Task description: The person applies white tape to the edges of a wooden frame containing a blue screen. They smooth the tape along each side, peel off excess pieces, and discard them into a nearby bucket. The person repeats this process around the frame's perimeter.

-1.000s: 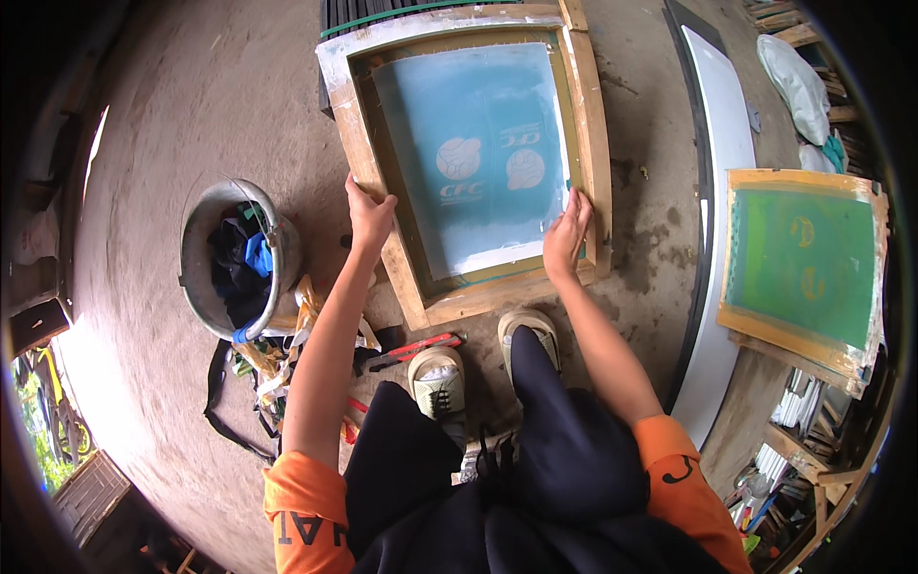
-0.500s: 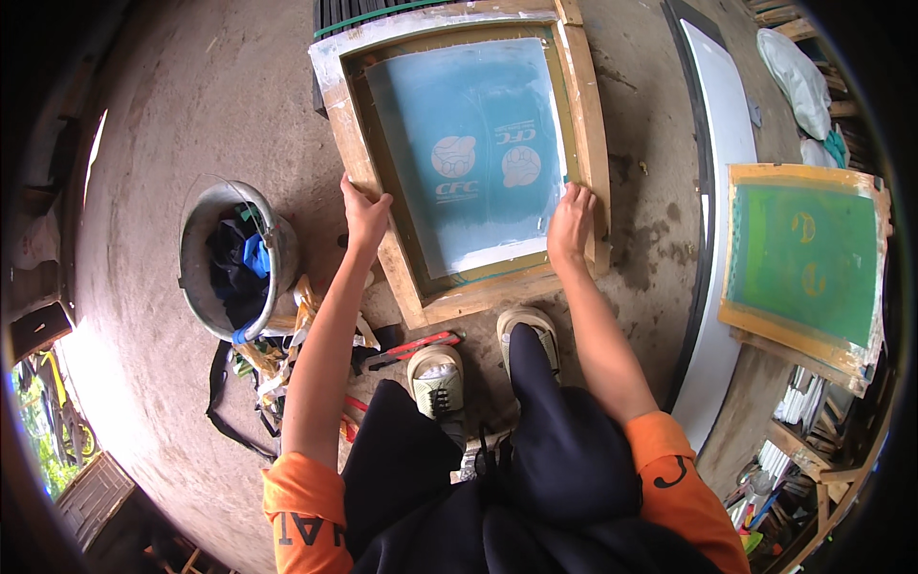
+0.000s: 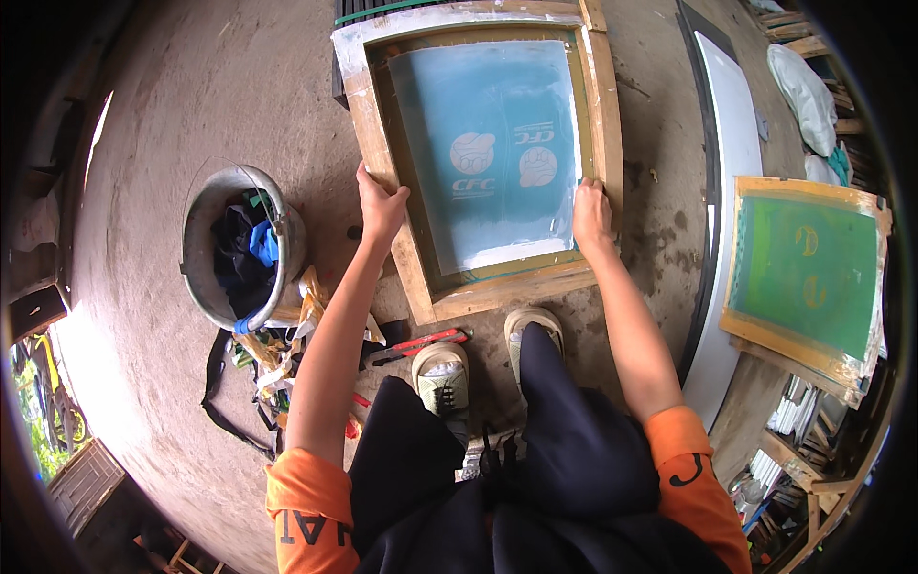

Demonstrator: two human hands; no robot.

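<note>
A wooden screen-printing frame (image 3: 516, 298) is in front of me, tilted slightly, with light-blue mesh (image 3: 507, 115) stretched inside it. Pale round figures and lettering show on the mesh. My left hand (image 3: 384, 209) is closed around the frame's left side, thumb on the wood. On the opposite side, my right hand (image 3: 593, 212) is curled over the inner edge of the right bar, knuckles up. The undersides of both grips are hidden. Beneath the frame's far end, a dark slatted stack with a green strap (image 3: 382, 11) shows in part.
A metal bucket (image 3: 199, 277) holding dark and blue cloth stands left, beside scraps and a black strap (image 3: 212, 383). Red-handled tools (image 3: 430, 340) lie near my shoes (image 3: 442, 378). At right are a long white board (image 3: 727, 124), a green-mesh screen (image 3: 813, 263) and a white sack (image 3: 799, 96).
The frame and both hands appear slightly farther right, and the view has shifted a little too. Both hands keep the same hold on the side bars.
</note>
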